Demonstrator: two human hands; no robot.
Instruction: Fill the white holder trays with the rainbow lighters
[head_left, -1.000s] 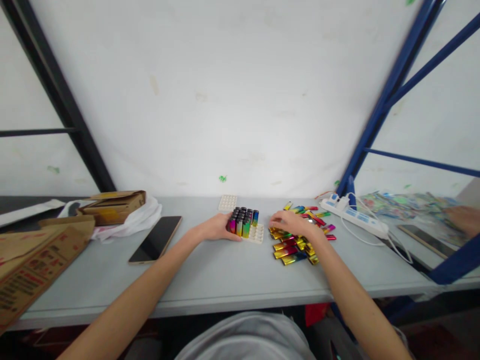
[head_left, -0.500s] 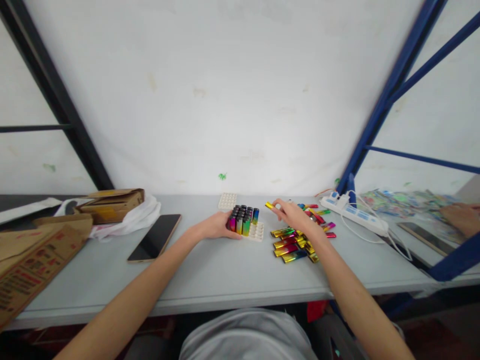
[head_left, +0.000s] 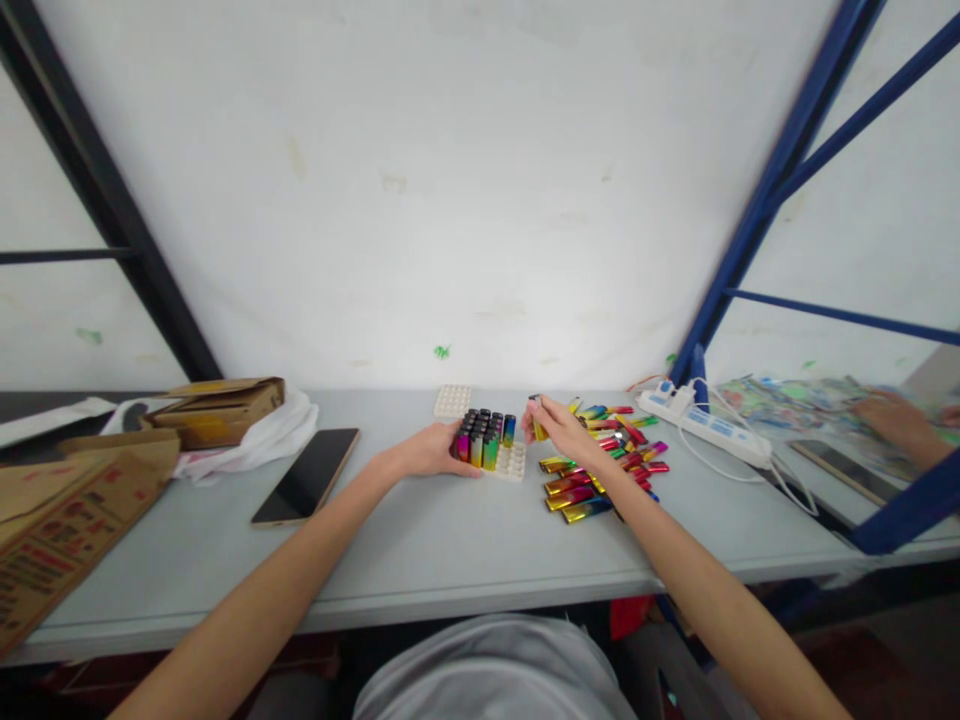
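Shiny multicoloured lighters (head_left: 480,440) with black tops stand upright, packed close together in a white tray with holes (head_left: 510,462). Its right part shows bare holes. My left hand (head_left: 433,450) curls around the left side of this tray, thumb along the front and fingers partly hidden behind the lighters. To the right of the tray, my right hand (head_left: 553,420) pinches a yellow lighter (head_left: 540,428), now upright, just above the table. Below and beyond that hand lies a loose pile of lighters (head_left: 574,496) in gold, red, green and blue.
A second white tray (head_left: 453,401) lies behind. To the left are a phone (head_left: 306,477), an opened cardboard box (head_left: 225,410) and a white plastic bag (head_left: 289,425). A power strip (head_left: 705,428) with cables is at right. Another person's hand (head_left: 900,425) shows past the blue frame (head_left: 739,240).
My right hand has moved slightly left toward the tray, and its lighter has turned from lying flat to upright. My left hand stays at the tray.
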